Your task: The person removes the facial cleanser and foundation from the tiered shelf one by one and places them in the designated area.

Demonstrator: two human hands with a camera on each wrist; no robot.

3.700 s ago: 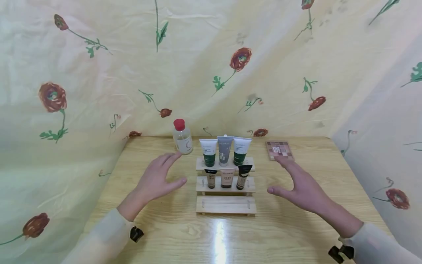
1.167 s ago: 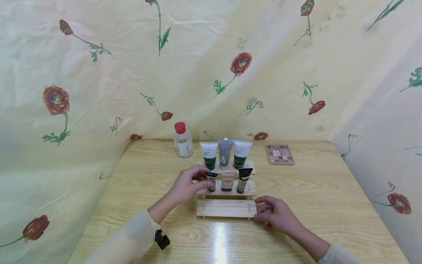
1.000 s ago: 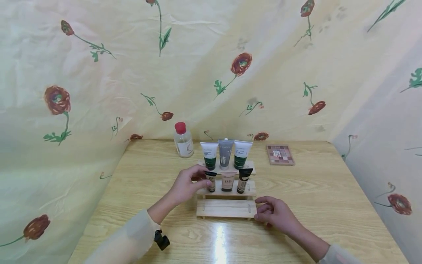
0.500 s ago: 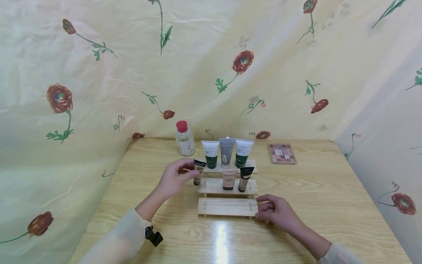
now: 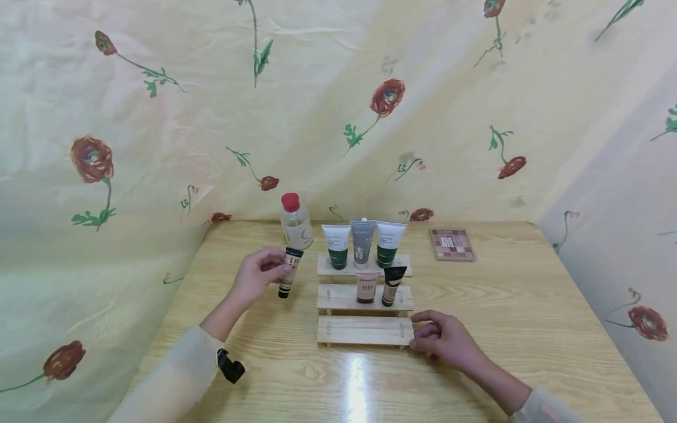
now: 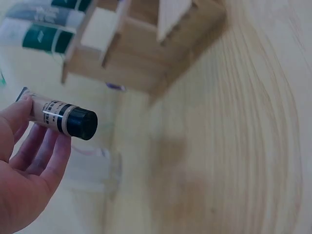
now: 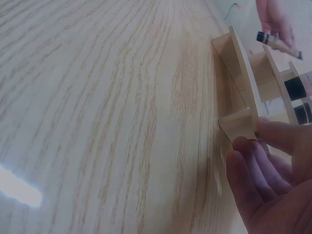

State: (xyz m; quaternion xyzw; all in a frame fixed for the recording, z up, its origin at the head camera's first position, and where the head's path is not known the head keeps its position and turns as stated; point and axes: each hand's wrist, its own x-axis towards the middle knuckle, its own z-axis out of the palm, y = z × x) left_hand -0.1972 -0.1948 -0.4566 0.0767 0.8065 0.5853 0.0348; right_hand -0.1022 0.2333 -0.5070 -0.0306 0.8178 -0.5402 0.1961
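Note:
My left hand (image 5: 255, 275) pinches a small beige cosmetic tube (image 5: 288, 274) with black ends, in the air left of the rack. In the left wrist view the tube (image 6: 54, 113) lies between thumb and fingers, its black cap pointing away from the palm. At the right end of the bottom step of a three-step wooden display rack (image 5: 365, 331), my right hand (image 5: 446, 342) grips the corner with thumb and fingers. The middle step bears a pink tube (image 5: 367, 288) and a black-topped beige tube (image 5: 392, 286). Two white-and-green tubes (image 5: 337, 245) flank a grey tube (image 5: 362, 244) on the top step.
A clear bottle with a red cap (image 5: 297, 222) stands behind the left hand. An eyeshadow palette (image 5: 452, 245) lies flat at the back right of the wooden table (image 5: 518, 294). Flowered cloth (image 5: 317, 117) hangs behind and beside the table.
My left hand has lifted the beige tube off the left of the middle step and carried it leftward. The right hand came to the rack's bottom step earlier and has stayed there.

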